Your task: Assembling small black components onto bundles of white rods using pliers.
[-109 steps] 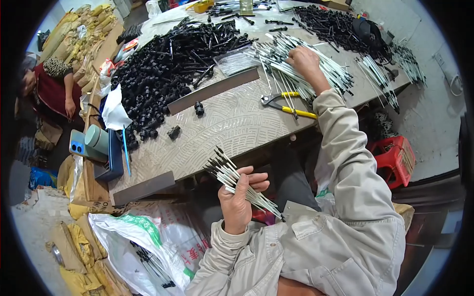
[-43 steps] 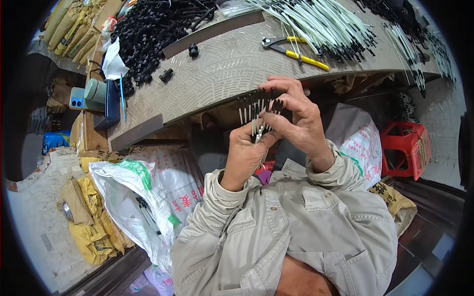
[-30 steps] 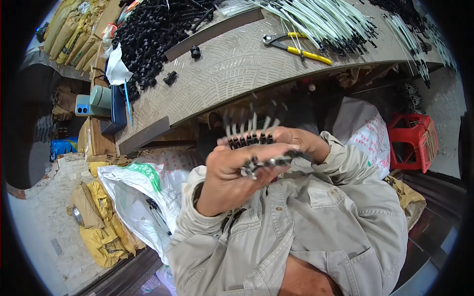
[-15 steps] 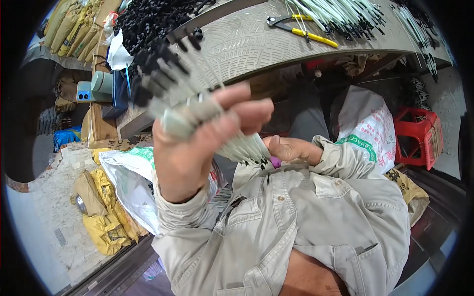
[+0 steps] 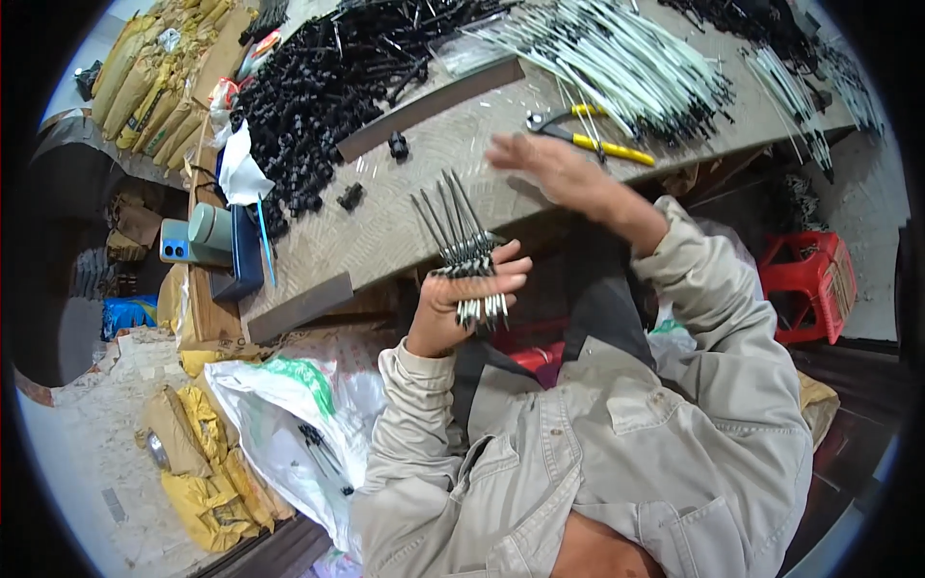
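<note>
My left hand [image 5: 472, 289] is wrapped round a bundle of thin rods [image 5: 453, 212] with dark shafts, black fittings and pale ends, in front of the table's near edge. The dark shafts fan upward and the pale ends stick out below my fingers. My right hand [image 5: 564, 178], blurred by motion, reaches over the table edge with its fingers stretched out and nothing visible in them. Just beyond it lie pliers with yellow handles [image 5: 612, 148]. Farther back, a heap of pale rods with black tips [image 5: 617, 63] spreads over the table.
A large pile of small black parts [image 5: 299, 125] covers the table's left side, behind a metal strip [image 5: 429, 108]. A phone [image 5: 176, 243] and a cup [image 5: 207, 226] stand at left. White sacks [image 5: 260, 414] lie below; a red stool [image 5: 807, 284] is at right.
My left hand has dropped from close to the camera, bringing the rods down and to the right. My right hand has moved from near my chest up and forward to the table edge.
</note>
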